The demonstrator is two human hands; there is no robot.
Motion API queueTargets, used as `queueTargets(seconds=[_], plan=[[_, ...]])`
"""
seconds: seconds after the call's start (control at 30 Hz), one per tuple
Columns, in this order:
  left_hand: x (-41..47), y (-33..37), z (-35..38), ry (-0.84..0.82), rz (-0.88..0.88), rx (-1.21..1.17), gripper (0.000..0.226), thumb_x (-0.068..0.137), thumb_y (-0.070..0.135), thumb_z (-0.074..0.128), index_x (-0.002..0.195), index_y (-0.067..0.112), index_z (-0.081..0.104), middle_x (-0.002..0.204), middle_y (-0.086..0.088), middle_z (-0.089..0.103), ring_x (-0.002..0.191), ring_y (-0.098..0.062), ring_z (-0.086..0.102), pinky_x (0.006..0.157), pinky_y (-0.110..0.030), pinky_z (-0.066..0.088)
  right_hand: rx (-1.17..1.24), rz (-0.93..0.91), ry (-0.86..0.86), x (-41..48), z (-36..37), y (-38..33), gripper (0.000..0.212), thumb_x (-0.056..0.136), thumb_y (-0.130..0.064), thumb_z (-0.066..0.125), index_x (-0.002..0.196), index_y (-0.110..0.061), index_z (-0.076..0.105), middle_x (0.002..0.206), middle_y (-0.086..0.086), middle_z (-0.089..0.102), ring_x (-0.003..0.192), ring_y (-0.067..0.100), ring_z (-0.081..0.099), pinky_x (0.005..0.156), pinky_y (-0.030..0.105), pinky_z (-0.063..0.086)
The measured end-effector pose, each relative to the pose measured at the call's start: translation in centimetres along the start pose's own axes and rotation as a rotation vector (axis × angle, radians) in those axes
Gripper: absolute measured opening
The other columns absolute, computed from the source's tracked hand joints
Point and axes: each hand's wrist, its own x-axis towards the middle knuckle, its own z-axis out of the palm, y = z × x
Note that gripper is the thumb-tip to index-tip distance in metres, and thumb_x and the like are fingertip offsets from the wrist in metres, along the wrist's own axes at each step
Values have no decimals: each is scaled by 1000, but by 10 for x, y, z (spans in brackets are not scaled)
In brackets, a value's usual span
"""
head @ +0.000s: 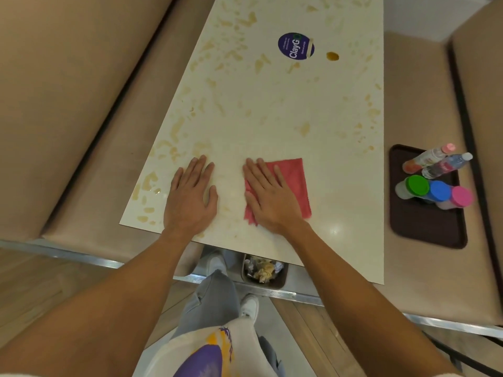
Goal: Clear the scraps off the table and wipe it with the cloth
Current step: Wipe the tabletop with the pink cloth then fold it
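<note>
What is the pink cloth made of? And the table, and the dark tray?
Pink cloth: soft fuzzy fabric, maybe microfibre; its edges look fluffy. Table: hard, glossy stone or laminate; a light glints on it. Dark tray: probably matte plastic, with rounded moulded corners.

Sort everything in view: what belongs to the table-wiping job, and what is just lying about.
Job: cloth under the right hand; left hand flat on the stained table; brown spill; bin of scraps below the table edge.
Lying about: round sticker; tray on the bench, with bottles and lidded jars.
</note>
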Motion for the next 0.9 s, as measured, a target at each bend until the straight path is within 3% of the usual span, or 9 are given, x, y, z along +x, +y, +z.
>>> queueTargets(seconds=[0.07, 0.23, 0.3, 0.43, 0.5, 0.67, 0.73, 0.83, 0.9], plan=[[1, 1, -1, -3, -1, -15, 62, 107, 38, 31, 165, 19, 28, 175, 2, 14, 162, -11, 5, 131, -44, 10, -3, 47, 11, -17, -2, 19, 61, 113, -43, 19, 167, -22, 1, 174, -6, -5, 159, 12, -12, 130, 48, 6], [1, 0, -1, -12, -7, -26, 62, 107, 38, 33, 165, 20, 27, 176, 3, 13, 162, -10, 3, 131, -44, 9, 69, 561, 120, 42, -6, 9, 64, 109, -41, 10, 166, -15, -2, 174, 0, -7, 160, 21, -12, 130, 49, -1], [1, 0, 0, -10, -5, -24, 62, 107, 38, 33, 165, 19, 28, 175, 2, 14, 162, -11, 4, 131, -44, 9, 64, 449, 84, 58, -5, -2, 64, 109, -41, 11, 166, -15, 0, 174, 0, -6, 160, 21, -12, 130, 49, -3], [1, 0, 0, 9, -2, -27, 62, 106, 38, 34, 164, 19, 30, 175, 2, 16, 162, -12, 6, 131, -44, 9, -8, -51, 3, 19, -6, 15, 61, 112, -41, 21, 167, -20, 7, 175, -5, 0, 160, 15, -9, 129, 50, 7], [1, 1, 0, 10, 0, -28, 61, 106, 38, 34, 164, 18, 31, 175, 2, 16, 162, -11, 6, 131, -44, 10, -14, -39, 3, 5, -6, 31, 61, 112, -43, 22, 167, -22, 6, 174, -7, 1, 160, 12, -9, 130, 48, 6], [1, 0, 0, 10, -6, -20, 61, 106, 37, 34, 164, 18, 30, 175, 2, 16, 162, -11, 6, 131, -44, 11, 62, 468, 99, 63, -7, 1, 64, 109, -41, 13, 167, -16, 3, 174, -2, -4, 160, 20, -11, 130, 50, -2], [1, 0, 1, 12, -1, -11, 62, 106, 37, 34, 165, 18, 30, 175, 1, 16, 162, -12, 7, 131, -44, 10, 47, 353, 57, 76, -5, -12, 63, 109, -40, 13, 167, -17, 3, 174, -2, -5, 160, 20, -12, 129, 51, -2], [1, 0, 2, 14, 2, -8, 62, 106, 38, 32, 165, 18, 29, 175, 1, 16, 162, -12, 7, 131, -44, 11, -2, -24, 10, 49, -4, -2, 61, 111, -41, 18, 167, -20, 6, 175, -5, -1, 160, 15, -9, 129, 50, 5], [1, 1, 2, 20, -2, -14, 62, 106, 38, 32, 165, 18, 30, 175, 2, 17, 162, -12, 7, 131, -44, 11, -11, -86, 8, 29, -5, 17, 60, 112, -41, 22, 167, -21, 8, 174, -7, 2, 160, 12, -8, 130, 48, 6]])
